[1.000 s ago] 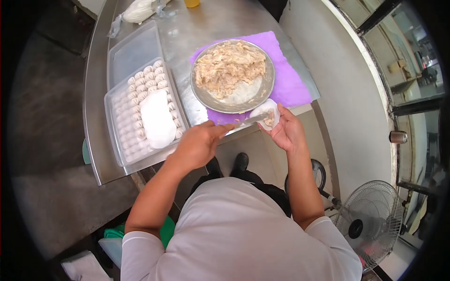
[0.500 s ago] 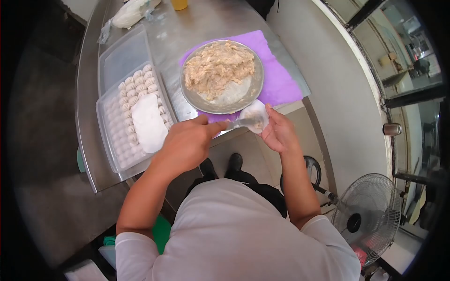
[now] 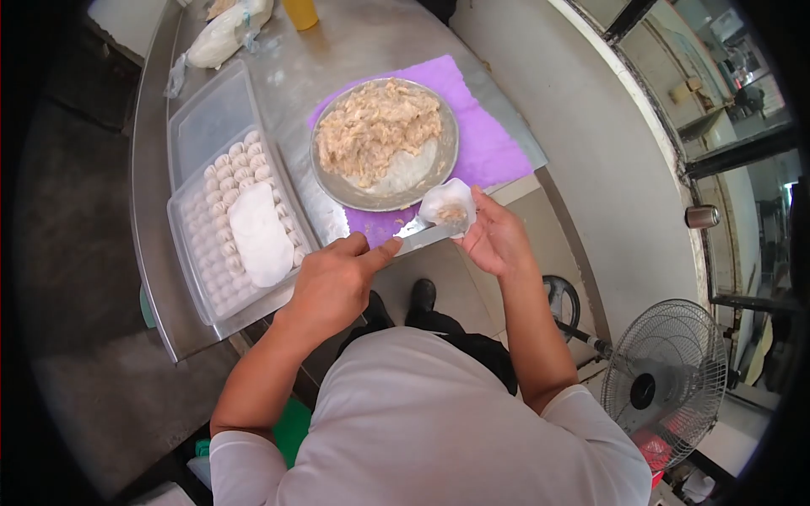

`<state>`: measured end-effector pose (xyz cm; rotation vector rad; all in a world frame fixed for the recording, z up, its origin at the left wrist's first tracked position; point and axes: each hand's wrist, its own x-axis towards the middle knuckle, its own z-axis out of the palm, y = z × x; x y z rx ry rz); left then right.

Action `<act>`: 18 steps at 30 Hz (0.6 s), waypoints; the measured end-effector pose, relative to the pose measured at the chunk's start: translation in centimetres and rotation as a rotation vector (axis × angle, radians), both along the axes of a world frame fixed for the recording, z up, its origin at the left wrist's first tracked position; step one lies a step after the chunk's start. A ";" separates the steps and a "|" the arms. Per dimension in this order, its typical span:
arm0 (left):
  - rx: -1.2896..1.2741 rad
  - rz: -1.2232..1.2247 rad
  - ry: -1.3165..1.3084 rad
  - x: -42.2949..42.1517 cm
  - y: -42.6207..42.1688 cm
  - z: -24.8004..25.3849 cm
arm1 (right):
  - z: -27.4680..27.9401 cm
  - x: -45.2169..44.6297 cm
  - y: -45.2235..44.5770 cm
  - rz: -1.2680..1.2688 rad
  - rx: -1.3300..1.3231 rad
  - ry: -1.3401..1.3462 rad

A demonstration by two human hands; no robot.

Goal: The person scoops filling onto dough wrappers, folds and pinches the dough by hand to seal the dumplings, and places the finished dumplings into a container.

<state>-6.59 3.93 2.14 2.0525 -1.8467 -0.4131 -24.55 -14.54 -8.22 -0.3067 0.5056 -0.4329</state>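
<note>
In the head view my left hand (image 3: 334, 277) is closed round the handle of a flat metal spatula (image 3: 424, 239). Its blade rests against the filling in a round white dough wrapper (image 3: 435, 201). My right hand (image 3: 499, 234) cups that wrapper by its right side, fingers curled under it. Just beyond both hands stands a round metal bowl (image 3: 348, 196) of pale minced filling (image 3: 380, 126), set on a purple cloth (image 3: 477, 126). To the left, a clear plastic box (image 3: 192, 282) holds rows of pleated dumplings (image 3: 226, 184), with a stack of flat white wrappers (image 3: 260, 234) lying on some.
The steel table (image 3: 295, 67) carries a box lid (image 3: 211, 118), a bag of white dough (image 3: 229, 35) and a yellow cup (image 3: 300, 13). A wall (image 3: 574, 126) with windows runs along the right. A standing fan (image 3: 662, 384) is at lower right.
The spatula blade has shifted to the lower edge of the wrapper, and the filling on it shows more plainly. The wrapper looks more cupped. The whole view has shifted slightly.
</note>
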 end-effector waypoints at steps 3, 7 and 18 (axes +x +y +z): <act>0.030 0.031 -0.018 -0.2 -0.5 1.2 | -0.2 -0.4 0.2 0.017 -0.058 -0.032; 0.060 0.037 -0.098 0.7 -1.2 1.2 | -0.7 -0.6 0.1 -0.024 -0.090 -0.001; -0.199 0.392 0.157 1.7 -3.9 -6.4 | 2.4 -0.4 2.7 -0.080 -0.058 -0.114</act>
